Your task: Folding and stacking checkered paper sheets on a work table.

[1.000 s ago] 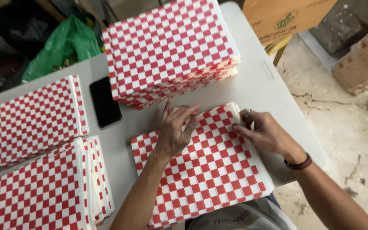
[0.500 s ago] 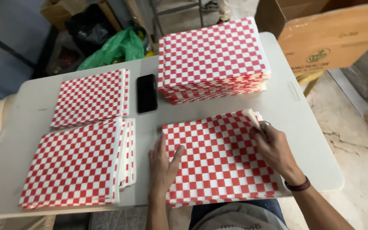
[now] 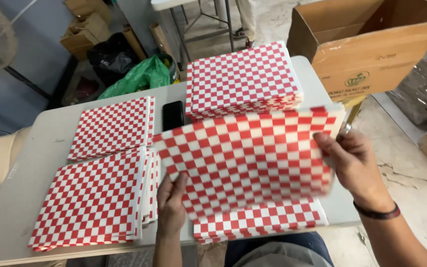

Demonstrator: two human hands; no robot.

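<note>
Now lifted: one red-and-white checkered sheet [image 3: 248, 158], which half a second ago lay flat on the near pile with both my palms on it. It hangs above the grey table [image 3: 50, 143], motion-blurred, its long axis running left to right and tilted, the right end higher, the printed face towards me.

Right hand [image 3: 354, 163]: thumb on the front of the sheet's right edge, the other fingers behind it, pinching the paper.

Left hand [image 3: 171, 202]: at the sheet's lower left edge, fingers together and curled up against the paper; whether they pinch it or only touch it, I cannot tell.

Near pile [image 3: 260, 222]: directly beneath the sheet, at the table's near edge, only its front strip showing.

Tall stack [image 3: 240, 79]: beyond the sheet, at the table's far edge, square to it.

Black phone [image 3: 173, 114]: flat on the table, just left of the tall stack.

Left piles: a thin one [image 3: 112, 126] left of the phone; a thicker one [image 3: 92, 200] nearer me, just left of my left hand.

Cardboard box [image 3: 371, 44]: open, off the table's far right corner.

Green bag [image 3: 137, 79]: on the floor beyond the table.
</note>
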